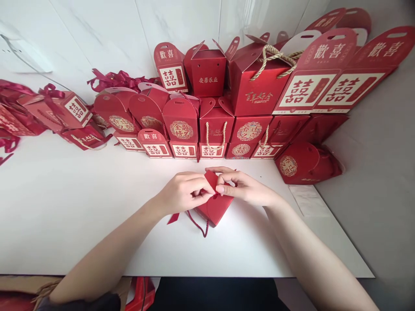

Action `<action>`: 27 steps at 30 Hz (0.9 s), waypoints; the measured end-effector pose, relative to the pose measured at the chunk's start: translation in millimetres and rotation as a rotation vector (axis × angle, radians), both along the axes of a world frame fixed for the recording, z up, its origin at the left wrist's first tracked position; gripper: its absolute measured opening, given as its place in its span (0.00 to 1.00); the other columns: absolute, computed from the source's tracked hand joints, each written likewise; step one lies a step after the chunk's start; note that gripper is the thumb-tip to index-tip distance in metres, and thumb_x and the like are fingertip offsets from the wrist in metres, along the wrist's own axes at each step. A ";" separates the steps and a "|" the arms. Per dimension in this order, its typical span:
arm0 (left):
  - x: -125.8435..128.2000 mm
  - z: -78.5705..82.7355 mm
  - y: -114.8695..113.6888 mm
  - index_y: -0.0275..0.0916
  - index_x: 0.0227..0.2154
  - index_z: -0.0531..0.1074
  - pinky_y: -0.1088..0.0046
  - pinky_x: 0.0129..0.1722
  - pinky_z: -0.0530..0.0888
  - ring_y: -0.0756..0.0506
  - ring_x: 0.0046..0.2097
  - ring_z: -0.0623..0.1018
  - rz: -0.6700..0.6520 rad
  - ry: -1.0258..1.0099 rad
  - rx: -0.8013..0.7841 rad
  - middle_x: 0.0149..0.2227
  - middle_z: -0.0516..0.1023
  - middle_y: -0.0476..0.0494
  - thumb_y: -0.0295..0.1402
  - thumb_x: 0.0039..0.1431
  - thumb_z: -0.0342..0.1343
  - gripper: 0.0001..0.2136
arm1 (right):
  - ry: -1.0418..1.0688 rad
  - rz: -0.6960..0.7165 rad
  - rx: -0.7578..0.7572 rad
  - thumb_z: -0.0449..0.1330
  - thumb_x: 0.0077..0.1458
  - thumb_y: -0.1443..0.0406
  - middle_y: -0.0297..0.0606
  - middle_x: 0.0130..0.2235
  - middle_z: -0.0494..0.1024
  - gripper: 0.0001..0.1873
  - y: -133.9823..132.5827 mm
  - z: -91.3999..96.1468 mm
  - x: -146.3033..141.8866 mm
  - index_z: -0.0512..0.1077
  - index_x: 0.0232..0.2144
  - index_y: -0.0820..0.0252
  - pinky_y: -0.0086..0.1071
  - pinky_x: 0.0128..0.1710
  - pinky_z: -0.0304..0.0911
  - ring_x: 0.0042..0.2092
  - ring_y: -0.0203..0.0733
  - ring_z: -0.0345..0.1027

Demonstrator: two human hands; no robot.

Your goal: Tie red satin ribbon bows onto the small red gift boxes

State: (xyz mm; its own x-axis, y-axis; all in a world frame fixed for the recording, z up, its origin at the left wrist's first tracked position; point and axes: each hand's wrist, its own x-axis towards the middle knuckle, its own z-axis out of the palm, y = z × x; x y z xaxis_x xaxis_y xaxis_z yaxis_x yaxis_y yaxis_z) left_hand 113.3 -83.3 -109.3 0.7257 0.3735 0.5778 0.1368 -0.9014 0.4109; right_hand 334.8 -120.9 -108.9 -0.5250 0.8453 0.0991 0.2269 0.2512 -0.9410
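A small red gift box (218, 209) rests on the white table in front of me, its top flaps folded together. My left hand (188, 192) is closed in a pinch over the box top, on a thin red ribbon. A cut end of this ribbon (173, 218) sticks out below the hand. From the right, my right hand (241, 186) pinches the ribbon with thumb and forefinger at the same spot, close to the left fingertips. The fingers hide most of the ribbon. A dark red cord handle (203, 231) loops from the box's near left side onto the table.
Stacked red gift boxes (183, 123) line the back wall, some with gold rope handles. Ribbon-tied boxes (65, 110) stand at the left. A single box (308, 166) sits by the right wall, near a white paper packet (309, 201). The table's front edge (227, 276) is near my body.
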 end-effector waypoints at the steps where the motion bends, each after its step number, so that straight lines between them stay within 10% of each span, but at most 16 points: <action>1: 0.5 2.1 -1.2 0.39 0.28 0.73 0.77 0.27 0.67 0.53 0.24 0.67 0.015 0.018 -0.001 0.22 0.70 0.53 0.24 0.57 0.55 0.05 | 0.012 0.006 -0.005 0.60 0.60 0.56 0.42 0.52 0.74 0.15 0.9 -0.8 0.0 0.70 0.26 0.57 0.50 0.62 0.50 0.67 0.49 0.50; 9: -6.4 37.1 -13.5 0.40 0.31 0.70 0.78 0.21 0.61 0.54 0.21 0.62 0.270 0.318 -0.389 0.20 0.66 0.56 0.39 0.53 0.62 0.10 | 0.087 -0.017 -0.075 0.61 0.59 0.57 0.41 0.59 0.69 0.12 4.2 -5.5 1.7 0.73 0.28 0.58 0.47 0.62 0.53 0.62 0.48 0.60; 27: -20.6 53.3 -2.2 0.36 0.24 0.71 0.76 0.15 0.52 0.54 0.16 0.55 0.274 0.506 -1.091 0.15 0.55 0.54 0.53 0.63 0.44 0.26 | 0.071 -0.041 -0.134 0.62 0.58 0.56 0.43 0.61 0.67 0.13 0.8 -2.0 1.9 0.71 0.27 0.59 0.42 0.59 0.54 0.62 0.49 0.59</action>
